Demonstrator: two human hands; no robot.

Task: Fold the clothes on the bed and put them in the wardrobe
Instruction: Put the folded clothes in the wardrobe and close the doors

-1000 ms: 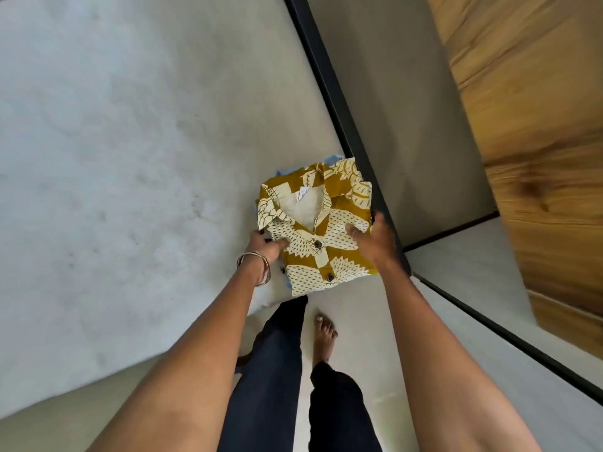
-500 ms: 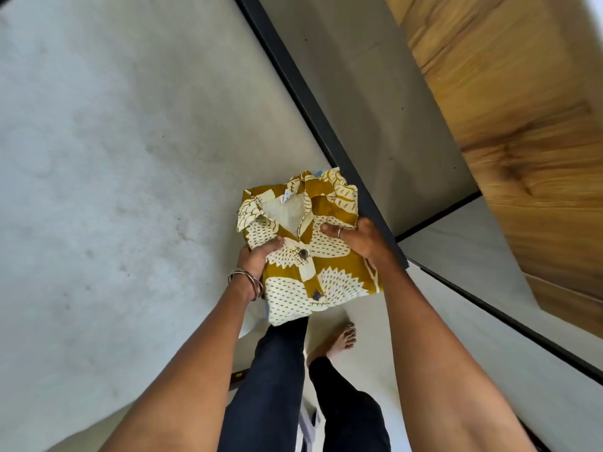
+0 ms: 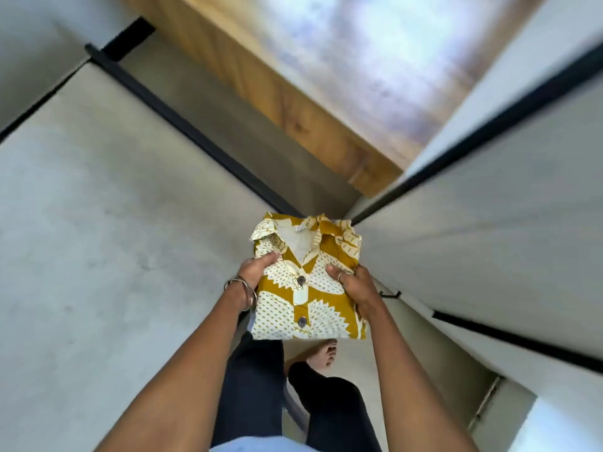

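A folded shirt [image 3: 310, 278] is held in front of the body by both hands, above the floor and apart from every surface around it. The cloth is mustard yellow with large cream fan shapes, toothed along their edges and filled with small yellow dashes. It is folded into a compact, roughly square bundle with the front upward. The collar is spread open at the far end, and a pale lining with a small label is seen inside the neck. Two dark round buttons are seen along the cream placket, one near the middle and one near the nearer edge. The far right corner is slightly rumpled.

The left hand [image 3: 256, 272] is curled around the left edge of the bundle, with the thumb laid on top and the fingers hidden beneath. Thin metal bangles [image 3: 243, 291] are worn on that wrist. The right hand [image 3: 354, 285] is closed on the right edge in the same way, thumb pressed on the cloth, and a ring [image 3: 340, 276] is seen on it.

Grey panels with black edges [image 3: 182, 125] are seen to either side, and a wooden board [image 3: 293, 106] lies beyond. Dark trousers [image 3: 251, 386] and a bare foot [image 3: 323, 355] are seen below the bundle.
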